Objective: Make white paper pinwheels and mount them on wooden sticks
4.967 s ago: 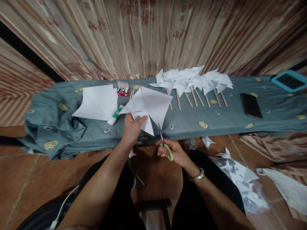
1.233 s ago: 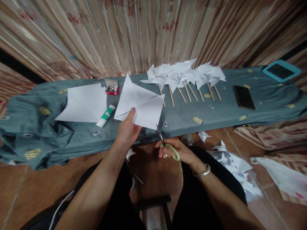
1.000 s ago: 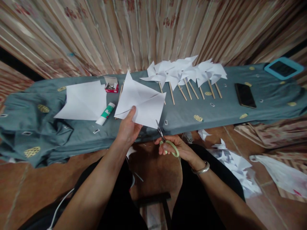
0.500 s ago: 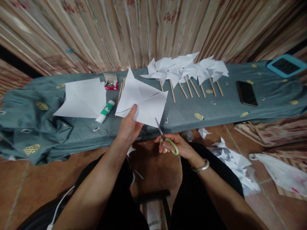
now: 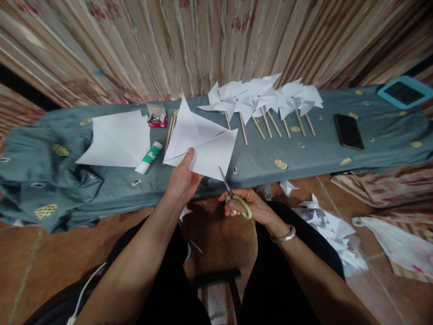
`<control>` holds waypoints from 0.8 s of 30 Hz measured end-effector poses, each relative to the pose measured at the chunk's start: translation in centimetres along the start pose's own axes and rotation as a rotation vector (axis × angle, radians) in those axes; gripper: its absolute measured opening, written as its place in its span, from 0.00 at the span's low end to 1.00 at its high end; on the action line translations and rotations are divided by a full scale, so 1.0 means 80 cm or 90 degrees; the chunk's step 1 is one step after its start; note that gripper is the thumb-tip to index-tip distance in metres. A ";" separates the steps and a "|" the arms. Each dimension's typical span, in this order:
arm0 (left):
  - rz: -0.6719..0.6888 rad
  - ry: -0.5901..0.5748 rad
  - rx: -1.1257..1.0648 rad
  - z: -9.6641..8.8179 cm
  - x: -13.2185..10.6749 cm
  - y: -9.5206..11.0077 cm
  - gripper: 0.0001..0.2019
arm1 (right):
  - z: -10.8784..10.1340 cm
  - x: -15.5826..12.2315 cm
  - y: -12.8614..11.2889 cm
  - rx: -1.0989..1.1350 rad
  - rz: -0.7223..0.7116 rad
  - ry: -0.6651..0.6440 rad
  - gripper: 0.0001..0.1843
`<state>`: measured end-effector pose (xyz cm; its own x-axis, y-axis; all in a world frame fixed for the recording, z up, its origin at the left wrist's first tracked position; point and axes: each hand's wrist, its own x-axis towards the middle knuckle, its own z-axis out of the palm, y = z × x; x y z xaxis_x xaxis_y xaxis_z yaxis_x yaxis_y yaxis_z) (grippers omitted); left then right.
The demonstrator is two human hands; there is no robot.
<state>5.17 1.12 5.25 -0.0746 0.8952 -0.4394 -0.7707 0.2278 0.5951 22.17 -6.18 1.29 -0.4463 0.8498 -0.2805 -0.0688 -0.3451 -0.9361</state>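
Note:
My left hand point(image 5: 185, 178) grips a white sheet of paper point(image 5: 206, 135) by its near edge, thumb on top. The sheet has fold lines and slits running in from its corners. My right hand point(image 5: 245, 203) is closed around green-handled scissors point(image 5: 242, 205), with fingers in the loops. Their blades are at the sheet's near right corner, one lying over the paper. Left of the held sheet are more white paper point(image 5: 118, 137), a glue stick point(image 5: 149, 158) and a small red box point(image 5: 157, 116) of metal pins. Wooden sticks point(image 5: 169, 131) lie partly under the held sheet.
Several white paper pinwheels point(image 5: 259, 97) on sticks lie along the back of the cloth-covered table point(image 5: 318, 149). A phone point(image 5: 349, 131) and a blue-framed tablet point(image 5: 404, 92) are at the right. On the floor sit a plastic bag of paper pieces point(image 5: 333, 234) and a white bag point(image 5: 395, 241).
Almost nothing differs. The view has shifted very slightly, while both hands, the paper and the scissors keep their places.

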 end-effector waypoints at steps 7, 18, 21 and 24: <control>-0.004 0.012 0.005 0.001 0.000 0.001 0.14 | 0.001 0.001 0.000 0.000 0.009 0.001 0.19; 0.007 0.005 0.005 0.001 -0.001 0.002 0.14 | -0.002 0.003 0.004 -0.005 0.028 -0.010 0.22; 0.010 0.006 -0.003 0.001 -0.001 0.002 0.14 | -0.003 0.004 0.005 -0.006 0.031 -0.010 0.23; 0.001 0.019 -0.007 0.002 -0.001 0.002 0.15 | -0.002 0.003 0.005 0.002 0.034 -0.006 0.23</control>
<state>5.13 1.18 5.51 -0.0954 0.8837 -0.4583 -0.7777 0.2212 0.5884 22.18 -6.02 0.78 -0.4584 0.8261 -0.3279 -0.0479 -0.3913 -0.9190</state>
